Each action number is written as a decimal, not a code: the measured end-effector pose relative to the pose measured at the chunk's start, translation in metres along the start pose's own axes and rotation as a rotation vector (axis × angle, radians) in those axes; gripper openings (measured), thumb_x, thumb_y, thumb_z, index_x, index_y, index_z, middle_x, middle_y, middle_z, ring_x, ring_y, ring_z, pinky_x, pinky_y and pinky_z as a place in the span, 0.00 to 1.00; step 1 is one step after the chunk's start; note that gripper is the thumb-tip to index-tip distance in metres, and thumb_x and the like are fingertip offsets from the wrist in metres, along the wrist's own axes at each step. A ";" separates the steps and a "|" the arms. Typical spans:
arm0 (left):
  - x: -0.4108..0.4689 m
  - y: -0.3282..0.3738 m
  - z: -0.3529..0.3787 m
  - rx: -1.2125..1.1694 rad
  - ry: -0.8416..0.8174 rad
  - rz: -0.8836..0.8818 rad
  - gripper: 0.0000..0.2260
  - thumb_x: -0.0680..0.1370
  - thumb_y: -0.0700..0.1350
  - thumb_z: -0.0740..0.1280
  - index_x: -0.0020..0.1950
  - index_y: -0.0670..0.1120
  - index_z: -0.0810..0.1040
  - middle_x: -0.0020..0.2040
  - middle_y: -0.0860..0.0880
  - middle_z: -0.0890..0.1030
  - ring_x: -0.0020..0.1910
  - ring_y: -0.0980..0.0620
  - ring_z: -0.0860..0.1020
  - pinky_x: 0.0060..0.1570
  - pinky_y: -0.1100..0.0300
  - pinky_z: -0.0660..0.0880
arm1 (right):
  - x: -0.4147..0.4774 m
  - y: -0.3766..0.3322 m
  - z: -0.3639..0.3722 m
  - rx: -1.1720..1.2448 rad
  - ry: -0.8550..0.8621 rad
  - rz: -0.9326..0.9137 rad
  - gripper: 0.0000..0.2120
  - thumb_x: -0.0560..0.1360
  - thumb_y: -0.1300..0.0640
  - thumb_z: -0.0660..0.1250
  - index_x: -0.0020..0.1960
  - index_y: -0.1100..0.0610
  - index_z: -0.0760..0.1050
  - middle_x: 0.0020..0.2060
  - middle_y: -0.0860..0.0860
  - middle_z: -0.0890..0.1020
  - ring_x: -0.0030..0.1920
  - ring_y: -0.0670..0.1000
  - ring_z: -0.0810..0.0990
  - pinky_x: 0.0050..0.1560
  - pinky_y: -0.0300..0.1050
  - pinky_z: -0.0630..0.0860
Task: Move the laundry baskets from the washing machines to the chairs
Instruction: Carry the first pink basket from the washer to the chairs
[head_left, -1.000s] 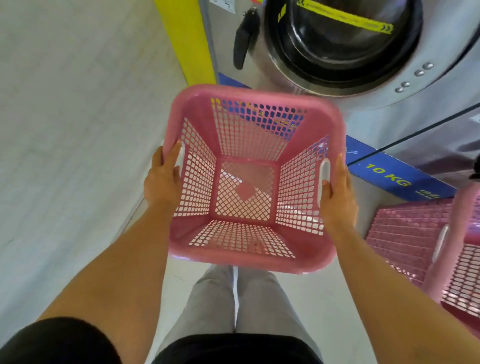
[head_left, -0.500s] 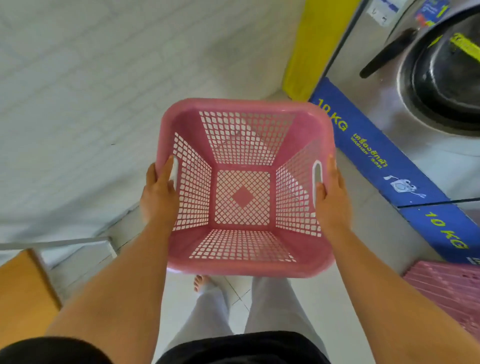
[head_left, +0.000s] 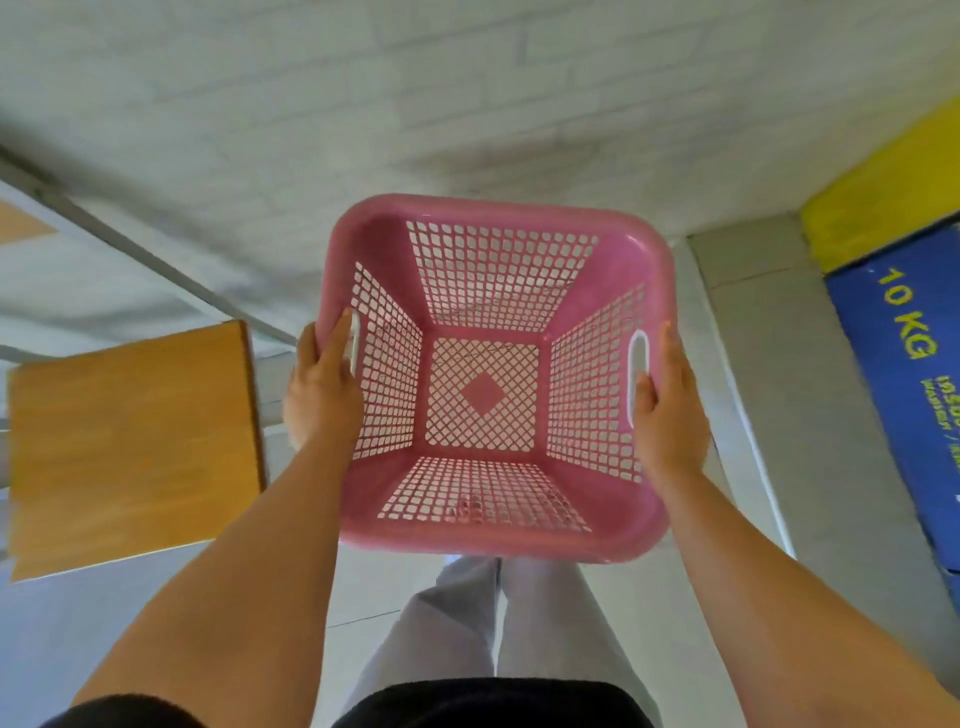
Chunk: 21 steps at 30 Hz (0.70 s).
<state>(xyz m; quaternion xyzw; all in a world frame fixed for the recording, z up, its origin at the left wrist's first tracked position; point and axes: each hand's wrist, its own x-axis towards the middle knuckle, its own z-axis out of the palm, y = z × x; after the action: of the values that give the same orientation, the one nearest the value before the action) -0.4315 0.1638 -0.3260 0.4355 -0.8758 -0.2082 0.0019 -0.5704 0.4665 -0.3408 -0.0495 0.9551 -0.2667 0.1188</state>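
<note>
Head view: left hand (head_left: 324, 395) and right hand (head_left: 670, 410) each grasp a side handle of the pink laundry basket (head_left: 488, 535), which holds nothing.

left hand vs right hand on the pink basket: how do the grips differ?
The left hand presses the outside of the pink basket with its thumb lying along the rim; the right hand has its thumb hooked at the white handle slot. The left hand's slot is mostly hidden; the right hand's is plainly visible. Both hold the basket's sides at mid-height, carrying it empty.
</note>
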 end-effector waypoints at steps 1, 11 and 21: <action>0.001 -0.010 0.001 0.007 0.011 -0.033 0.25 0.80 0.41 0.57 0.73 0.64 0.62 0.74 0.51 0.64 0.56 0.39 0.78 0.44 0.43 0.80 | 0.004 -0.005 0.011 -0.001 -0.022 -0.020 0.27 0.83 0.50 0.51 0.77 0.40 0.44 0.76 0.50 0.62 0.57 0.57 0.80 0.39 0.41 0.72; 0.027 -0.094 0.038 0.048 0.022 -0.193 0.26 0.80 0.42 0.57 0.72 0.66 0.60 0.73 0.50 0.64 0.55 0.39 0.78 0.43 0.44 0.80 | 0.041 -0.032 0.108 -0.045 -0.130 -0.160 0.27 0.82 0.53 0.53 0.78 0.41 0.47 0.74 0.50 0.65 0.49 0.56 0.82 0.35 0.40 0.71; 0.052 -0.148 0.094 0.136 -0.096 -0.281 0.34 0.78 0.36 0.58 0.76 0.64 0.51 0.78 0.47 0.55 0.68 0.39 0.68 0.50 0.44 0.77 | 0.064 -0.025 0.191 -0.049 -0.157 -0.196 0.27 0.82 0.54 0.55 0.78 0.42 0.50 0.74 0.49 0.65 0.51 0.58 0.82 0.39 0.44 0.74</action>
<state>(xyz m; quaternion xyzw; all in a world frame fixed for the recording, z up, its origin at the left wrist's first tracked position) -0.3687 0.0791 -0.4749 0.5426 -0.8172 -0.1675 -0.0986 -0.5833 0.3398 -0.4995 -0.1660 0.9397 -0.2491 0.1654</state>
